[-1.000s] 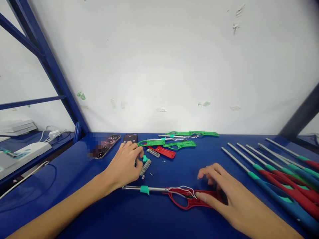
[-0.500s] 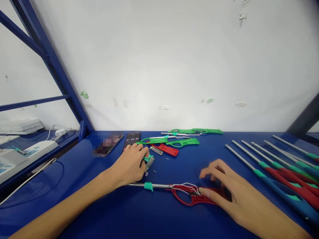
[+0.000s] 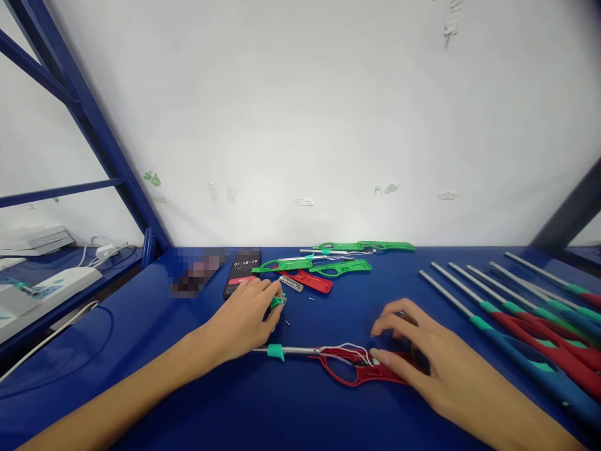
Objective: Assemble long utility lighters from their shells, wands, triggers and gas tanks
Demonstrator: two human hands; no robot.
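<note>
Nearest, the opened red handle (image 3: 375,377) lies on the blue table (image 3: 211,407), its metal tube (image 3: 300,351) pointing left. By the right hand (image 3: 439,366) the white wires (image 3: 350,344) are met at thumb-tip; the forefinger is raised, and whether the hidden fingers grip anything cannot be told. Just beyond the tube, a small green piece (image 3: 277,302) is pinched in the left hand (image 3: 244,316). The step seems to be the picking up of a part; a lift clear of the loose screw (image 3: 288,322) is called for. Bare room is left between the hands, bounded rightward by lighters (image 3: 526,351), farther off by green handles (image 3: 342,267) and the wall (image 3: 300,125).
</note>
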